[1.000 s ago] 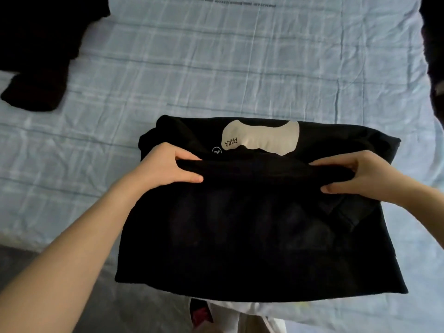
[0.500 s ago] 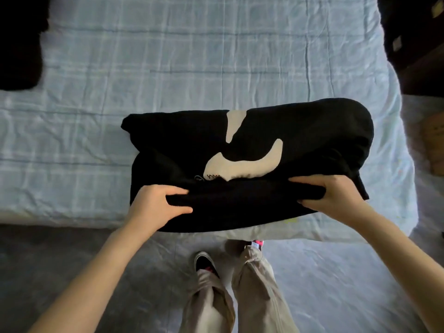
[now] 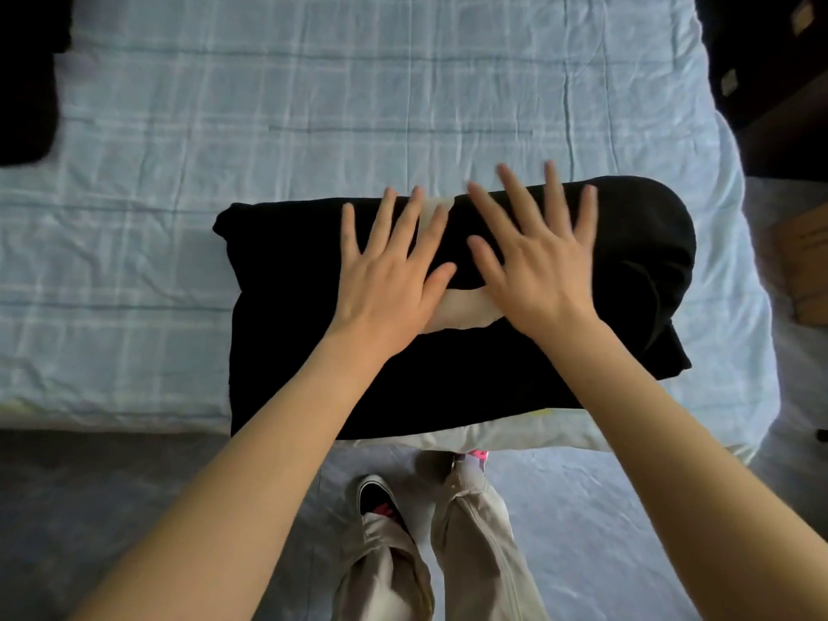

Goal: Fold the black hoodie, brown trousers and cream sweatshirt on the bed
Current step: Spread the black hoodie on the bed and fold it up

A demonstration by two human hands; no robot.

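Observation:
The black hoodie (image 3: pixel 295 316) lies folded into a thick rectangle at the near edge of the bed (image 3: pixel 313 105), with a cream print partly showing on top. My left hand (image 3: pixel 390 271) lies flat on its middle, fingers spread. Just to the right, my right hand (image 3: pixel 537 257) also rests flat on the hoodie with spread fingers, slightly blurred. Neither hand holds anything. The brown trousers and cream sweatshirt are not in view.
A dark garment (image 3: pixel 22 82) lies at the bed's far left edge. The bed carries a pale blue checked sheet. A cardboard box (image 3: pixel 806 266) stands on the floor at right. My own legs and shoes (image 3: pixel 425 531) are below the bed edge.
Both hands let go of the hoodie's near edge after folding it over and now lie flat with spread fingers on top. The hoodie has become a more compact bundle.

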